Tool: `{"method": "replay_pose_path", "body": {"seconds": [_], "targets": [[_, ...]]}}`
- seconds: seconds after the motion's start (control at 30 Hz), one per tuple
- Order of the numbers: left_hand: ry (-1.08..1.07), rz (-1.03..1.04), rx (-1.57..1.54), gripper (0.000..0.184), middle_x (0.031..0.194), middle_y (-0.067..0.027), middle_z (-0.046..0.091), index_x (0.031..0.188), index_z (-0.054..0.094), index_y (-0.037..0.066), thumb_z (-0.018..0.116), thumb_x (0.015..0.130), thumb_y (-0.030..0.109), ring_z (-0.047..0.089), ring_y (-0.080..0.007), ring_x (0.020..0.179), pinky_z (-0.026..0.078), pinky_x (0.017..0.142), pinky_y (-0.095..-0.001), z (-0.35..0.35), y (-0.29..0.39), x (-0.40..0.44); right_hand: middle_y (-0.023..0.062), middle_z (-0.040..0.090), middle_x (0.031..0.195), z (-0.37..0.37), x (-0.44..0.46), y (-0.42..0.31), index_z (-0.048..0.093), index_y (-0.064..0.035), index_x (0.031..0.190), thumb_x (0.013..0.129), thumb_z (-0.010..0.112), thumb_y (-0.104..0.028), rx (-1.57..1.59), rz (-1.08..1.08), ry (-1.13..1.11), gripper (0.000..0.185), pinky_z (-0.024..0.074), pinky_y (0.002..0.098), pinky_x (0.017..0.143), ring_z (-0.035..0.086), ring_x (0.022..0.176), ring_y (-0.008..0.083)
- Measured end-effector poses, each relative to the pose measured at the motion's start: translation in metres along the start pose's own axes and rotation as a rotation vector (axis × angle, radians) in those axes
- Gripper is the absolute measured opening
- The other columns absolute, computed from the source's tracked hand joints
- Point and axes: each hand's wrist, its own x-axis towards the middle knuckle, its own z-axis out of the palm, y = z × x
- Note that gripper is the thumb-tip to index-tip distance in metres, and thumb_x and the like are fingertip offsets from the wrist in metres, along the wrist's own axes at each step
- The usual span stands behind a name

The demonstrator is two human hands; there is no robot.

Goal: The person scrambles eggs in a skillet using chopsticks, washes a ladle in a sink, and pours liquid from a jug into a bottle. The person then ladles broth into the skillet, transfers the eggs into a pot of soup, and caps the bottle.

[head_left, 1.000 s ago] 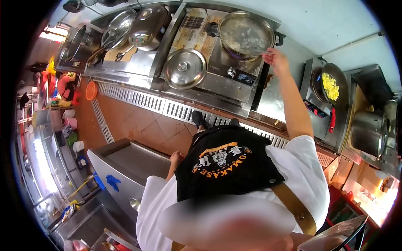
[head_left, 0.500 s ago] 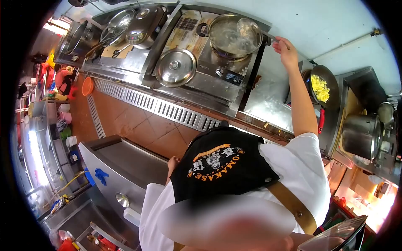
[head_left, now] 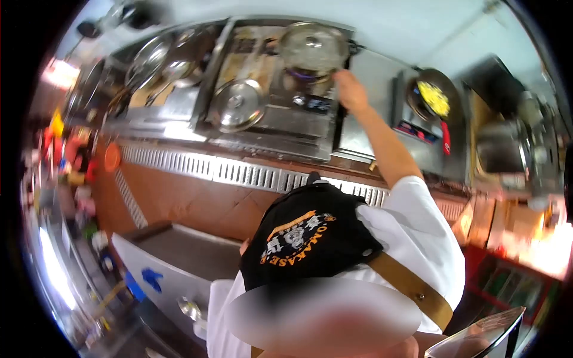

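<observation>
My right arm reaches to the cooking pot (head_left: 314, 56) on the stove. My right hand (head_left: 351, 90) is closed beside the pot's lower right edge, around the handle end of a metal ladle (head_left: 312, 42). The ladle's bowl shows as a blurred round shape inside the pot. Cloudy liquid seems to fill the pot, and a bluish flame glows beneath it. Only a sliver of my left hand (head_left: 244, 246) appears beside the black apron (head_left: 298, 238); its fingers are hidden.
A metal lid (head_left: 239, 105) lies left of the stove controls. To the right, a frying pan (head_left: 456, 98) with a red handle holds yellow food (head_left: 434, 98). Farther right stands a large pot (head_left: 501, 149). A floor drain grate (head_left: 245, 176) runs along the counter.
My right hand has moved left and closer to the pot, and the ladle's bowl has shifted left within it. The view has also turned and blurred. My left hand is less visible.
</observation>
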Motion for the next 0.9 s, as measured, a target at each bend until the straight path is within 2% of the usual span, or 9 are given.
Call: {"method": "replay_pose_path", "body": {"seconds": [0.03,0.1,0.2,0.27,0.4,0.6,0.73,0.8,0.9], "targets": [[-0.016,0.076,0.229,0.014,0.06,-0.002,0.042,0.08,0.048,0.011,0.047,0.091,0.019,0.041,-0.0155,0.051,0.034,0.047,-0.0293,-0.009,-0.018,0.008,0.0163,0.059,0.109,-0.003,-0.007,-0.012,0.057,-0.0057,0.105,0.084,0.047,-0.003,-0.044,0.104,-0.073,0.023,0.0473,0.0416,0.088,0.054,0.111,0.0365],[-0.06,0.179,0.505,0.014,0.061,-0.0023,0.043,0.08,0.049,0.011,0.047,0.091,0.019,0.041,-0.0158,0.051,0.035,0.047,-0.0292,-0.02,-0.034,0.023,0.0162,0.061,0.107,0.014,-0.021,-0.008,0.057,-0.0049,0.102,0.087,0.049,-0.006,-0.09,-0.026,0.12,0.017,0.0484,0.0415,0.088,0.056,0.107,0.036],[-0.106,0.139,0.425,0.013,0.062,-0.0028,0.045,0.081,0.049,0.011,0.047,0.091,0.018,0.043,-0.0163,0.051,0.035,0.047,-0.0291,-0.027,-0.025,0.042,0.0155,0.063,0.105,-0.002,-0.023,-0.045,0.056,-0.0026,0.101,0.092,0.049,-0.012,0.048,0.124,0.237,0.014,0.0498,0.038,0.085,0.062,0.098,0.0325],[-0.143,0.014,0.095,0.012,0.063,-0.0032,0.046,0.082,0.05,0.011,0.047,0.091,0.018,0.043,-0.0166,0.051,0.036,0.047,-0.0291,-0.024,-0.008,0.058,0.0129,0.064,0.101,0.002,-0.023,-0.049,0.055,-0.0012,0.1,0.095,0.047,-0.015,0.649,0.637,0.353,0.017,0.0505,0.0338,0.082,0.063,0.095,0.0241],[-0.242,-0.185,-0.598,0.012,0.064,-0.0038,0.048,0.083,0.051,0.011,0.047,0.091,0.018,0.045,-0.0172,0.052,0.037,0.047,-0.0289,0.004,0.044,0.085,0.0123,0.064,0.1,-0.018,-0.033,-0.058,0.054,-0.0015,0.102,0.097,0.044,-0.016,0.88,0.597,0.385,0.019,0.0512,0.0325,0.082,0.062,0.095,0.02],[-0.011,-0.08,-0.666,0.014,0.07,-0.0021,0.052,0.106,0.051,0.013,0.049,0.093,0.019,0.049,-0.0124,0.054,0.038,0.048,-0.0245,0.041,0.12,0.044,0.0133,0.062,0.109,-0.018,-0.031,-0.061,0.055,-0.0008,0.113,0.099,0.043,-0.018,0.939,0.592,0.355,0.025,0.0522,0.032,0.083,0.061,0.098,0.0194],[0.04,-0.077,-0.699,0.017,0.07,-0.0023,0.051,0.108,0.05,0.011,0.051,0.093,0.019,0.048,-0.0114,0.053,0.037,0.047,-0.0251,0.057,0.088,0.016,0.0144,0.063,0.108,-0.013,-0.023,-0.044,0.057,-0.0021,0.11,0.098,0.044,-0.016,0.666,0.491,0.147,0.023,0.0509,0.0323,0.082,0.062,0.098,0.0227],[0.055,-0.09,-0.744,0.019,0.07,-0.0027,0.051,0.109,0.049,0.01,0.051,0.093,0.019,0.048,-0.0116,0.053,0.037,0.045,-0.0255,0.067,0.049,-0.002,0.0155,0.063,0.106,-0.012,-0.023,-0.039,0.059,-0.0041,0.107,0.097,0.045,-0.014,0.201,0.149,0.118,0.02,0.0486,0.0348,0.082,0.062,0.097,0.0299],[0.138,-0.181,-0.811,0.019,0.068,-0.0028,0.05,0.109,0.051,0.008,0.051,0.092,0.018,0.046,-0.0119,0.05,0.035,0.043,-0.0261,0.09,-0.018,-0.038,0.016,0.062,0.104,-0.005,-0.025,-0.011,0.059,-0.007,0.107,0.093,0.047,-0.01,0.173,0.035,0.046,0.019,0.0475,0.0391,0.082,0.059,0.095,0.0362]]}}
